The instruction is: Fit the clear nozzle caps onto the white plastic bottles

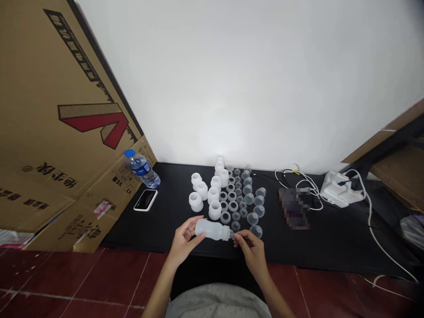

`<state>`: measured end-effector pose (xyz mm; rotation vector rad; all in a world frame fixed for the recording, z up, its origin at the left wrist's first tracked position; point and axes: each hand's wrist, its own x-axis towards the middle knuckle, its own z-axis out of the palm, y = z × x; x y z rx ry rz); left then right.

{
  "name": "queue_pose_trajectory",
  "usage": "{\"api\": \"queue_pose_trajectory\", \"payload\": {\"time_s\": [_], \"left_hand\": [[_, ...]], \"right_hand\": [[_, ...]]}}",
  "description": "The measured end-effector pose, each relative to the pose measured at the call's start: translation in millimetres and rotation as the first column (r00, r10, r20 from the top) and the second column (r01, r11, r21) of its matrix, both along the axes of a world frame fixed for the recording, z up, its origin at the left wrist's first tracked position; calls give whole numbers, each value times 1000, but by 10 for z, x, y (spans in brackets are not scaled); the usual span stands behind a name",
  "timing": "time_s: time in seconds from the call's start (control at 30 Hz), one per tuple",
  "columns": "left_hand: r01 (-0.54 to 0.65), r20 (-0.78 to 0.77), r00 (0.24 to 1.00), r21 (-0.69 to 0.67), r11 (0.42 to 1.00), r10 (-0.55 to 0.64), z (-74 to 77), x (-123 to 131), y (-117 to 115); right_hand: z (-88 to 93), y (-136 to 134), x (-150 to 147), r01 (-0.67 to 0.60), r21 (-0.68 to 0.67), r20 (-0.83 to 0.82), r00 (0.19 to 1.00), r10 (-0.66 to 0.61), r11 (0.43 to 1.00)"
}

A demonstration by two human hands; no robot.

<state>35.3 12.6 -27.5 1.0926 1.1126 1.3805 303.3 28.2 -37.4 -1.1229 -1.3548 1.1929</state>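
Observation:
A translucent white baby bottle (212,229) lies sideways in the air above the table's front edge. My left hand (186,238) is closed around its base end. At the other end a clear nipple (231,234) sticks out past the collar, and the fingers of my right hand (249,247) pinch its tip. Just beyond the bottle stand several white bottle bodies (215,210). Beside them lie rows of grey-white collar rings (225,217), small clear nipples (236,215) and clear domed caps (252,218).
A water bottle (142,169) leans by the cardboard box (76,145) on the left, near a white-framed phone (145,200). On the right are a blurred dark object (294,208), a white power strip (341,189) and loose white cables (308,181). A white wall (238,79) backs the black table (331,238).

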Motion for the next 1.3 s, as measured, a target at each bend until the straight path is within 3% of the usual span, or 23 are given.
{"api": "queue_pose_trajectory", "payload": {"time_s": [0.23,0.57,0.67,0.83,1.07,1.3], "left_hand": [[73,6,997,12,997,-73,12,-9,-14],[93,12,996,0,996,-93,-10,-7,-17],[80,-56,995,-37,996,-82,-3,23,-21],[56,-205,977,-39,998,-63,-21,43,-57],[109,-133,985,9,994,-107,2,-6,-47],[87,-121,989,-5,996,-87,20,-1,-45]], "right_hand": [[82,-18,-16,-22,41,80,997,19,999],[-7,-7,-35,-96,53,-33,995,98,994],[10,3,-27,-138,53,22,990,137,989],[68,15,-5,-101,40,108,990,96,994],[116,-34,-50,-106,134,291,955,63,985],[74,-48,-66,-119,103,137,985,104,987]]}}
